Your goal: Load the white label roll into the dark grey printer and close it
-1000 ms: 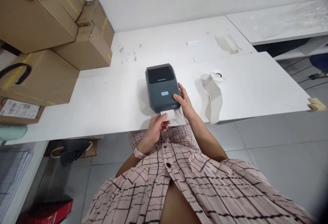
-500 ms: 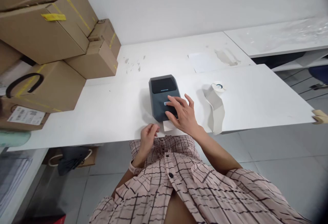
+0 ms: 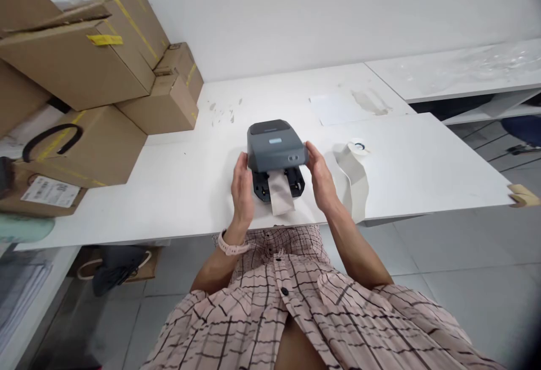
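A dark grey label printer (image 3: 275,150) sits near the table's front edge, its lid lifted part way and the black inside showing below. My left hand (image 3: 242,192) presses against the lid's left side, with the fingers together and partly behind it. On the opposite side my right hand (image 3: 321,177) holds the lid's right edge, its fingertips at the corner. A strip of label paper (image 3: 280,194) comes out of the printer's front toward me. Right of my right hand stands a label roll (image 3: 358,149), its loose white strip hanging over the table edge.
Cardboard boxes (image 3: 80,65) with yellow tape are stacked on the left of the white table (image 3: 190,189). A white sheet (image 3: 332,109) lies at the back. Brown tape or card (image 3: 523,195) covers the table's right corner, and clear plastic (image 3: 473,65) lies on the far right table.
My right hand has gone from the printer's top to its right side, and my left hand has moved up to its left side. The printer's lid has come open.
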The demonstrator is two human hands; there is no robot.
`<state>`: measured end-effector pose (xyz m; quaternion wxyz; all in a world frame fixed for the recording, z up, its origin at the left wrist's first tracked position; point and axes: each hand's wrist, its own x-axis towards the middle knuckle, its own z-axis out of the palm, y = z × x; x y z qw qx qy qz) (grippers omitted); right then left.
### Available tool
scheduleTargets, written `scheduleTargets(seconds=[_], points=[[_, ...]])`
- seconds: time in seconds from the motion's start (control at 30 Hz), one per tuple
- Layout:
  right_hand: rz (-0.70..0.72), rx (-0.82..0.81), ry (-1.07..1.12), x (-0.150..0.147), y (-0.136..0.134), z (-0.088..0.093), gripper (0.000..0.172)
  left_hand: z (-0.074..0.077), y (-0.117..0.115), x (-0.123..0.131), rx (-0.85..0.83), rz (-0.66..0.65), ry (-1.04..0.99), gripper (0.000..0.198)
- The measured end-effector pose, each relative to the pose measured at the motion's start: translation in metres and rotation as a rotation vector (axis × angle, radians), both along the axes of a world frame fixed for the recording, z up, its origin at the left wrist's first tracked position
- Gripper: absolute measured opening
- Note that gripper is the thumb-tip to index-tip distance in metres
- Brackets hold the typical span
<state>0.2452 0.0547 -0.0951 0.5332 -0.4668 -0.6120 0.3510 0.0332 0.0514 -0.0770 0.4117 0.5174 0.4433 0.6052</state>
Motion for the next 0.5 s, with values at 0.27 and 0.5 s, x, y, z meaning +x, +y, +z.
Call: scheduleTargets(seconds=[0.27, 0.5], points=[[0.016, 0.159, -0.135, -0.005, 0.113, 0.054, 0.084, -0.014, 0.088, -0.008, -0.145, 0.066, 0.143, 0.070], [-0.220, 0.351, -0.392, -0.016, 0.154, 0.053, 0.071, -0.046, 0.087, 0.005, -0.298, 0.008, 0.293, 0.075]])
